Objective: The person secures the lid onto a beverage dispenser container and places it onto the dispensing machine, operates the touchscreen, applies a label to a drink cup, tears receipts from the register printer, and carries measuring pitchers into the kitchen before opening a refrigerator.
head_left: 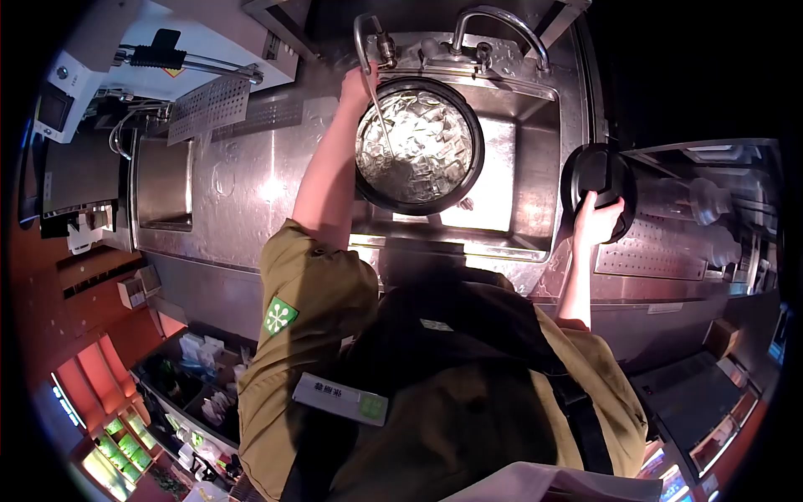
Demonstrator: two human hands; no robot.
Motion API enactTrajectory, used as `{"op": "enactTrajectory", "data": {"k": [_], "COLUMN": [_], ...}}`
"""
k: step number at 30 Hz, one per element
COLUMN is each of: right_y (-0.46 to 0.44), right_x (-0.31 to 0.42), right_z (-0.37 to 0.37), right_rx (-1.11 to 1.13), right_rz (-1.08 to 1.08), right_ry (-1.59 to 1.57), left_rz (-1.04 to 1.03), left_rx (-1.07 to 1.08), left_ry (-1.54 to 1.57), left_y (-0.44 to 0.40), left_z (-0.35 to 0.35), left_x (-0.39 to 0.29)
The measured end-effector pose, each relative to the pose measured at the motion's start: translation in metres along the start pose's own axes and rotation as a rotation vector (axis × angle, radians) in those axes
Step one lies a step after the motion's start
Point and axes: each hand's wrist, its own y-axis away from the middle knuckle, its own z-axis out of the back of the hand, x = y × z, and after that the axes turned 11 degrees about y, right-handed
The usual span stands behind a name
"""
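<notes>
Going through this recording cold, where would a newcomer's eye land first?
Probably on the round, black-rimmed pot of glittering clear chunks, over the left part of the rectangular stainless-steel sink. The left hand is by the curved metal tap above it. Next, the rounded black lid grasped by the right hand, right of the sink.

The left arm (329, 188) is stretched forward, the left hand's (360, 90) finger pose being hard to make out, while the right forearm (577, 280) is held outward, the right hand (597, 221) closed in a grip.
</notes>
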Motion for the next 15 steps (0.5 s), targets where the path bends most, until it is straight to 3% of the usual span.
{"op": "enactTrajectory", "data": {"k": [3,6,10,12,15], "right_y": [0.007,0.000,-0.010,-0.024,-0.026], "right_x": [0.004,-0.002,-0.017,-0.028,0.004], "right_z": [-0.011,-0.006,-0.025,-0.037,0.021], "right_rx": [-0.063,-0.028,0.006,0.169,0.330], "right_rz": [0.024,-0.016,0.086,0.001,-0.051], "right_ry": [-0.015,-0.026,-0.031,-0.077,0.092], "left_rz": [-0.030,0.073,-0.025,-0.019,-0.018], "left_rx": [-0.089,-0.081,-0.116,-0.069,-0.027], "left_ry": [-0.209,-0.240,-0.207,-0.186,-0.087], "left_y": [-0.013,-0.012,-0.015,-0.007,-0.014], "left_z": [0.009,0.000,-0.006,-0.002,-0.004], "left_x": [0.005,0.003,0.010,0.002,0.008]}}
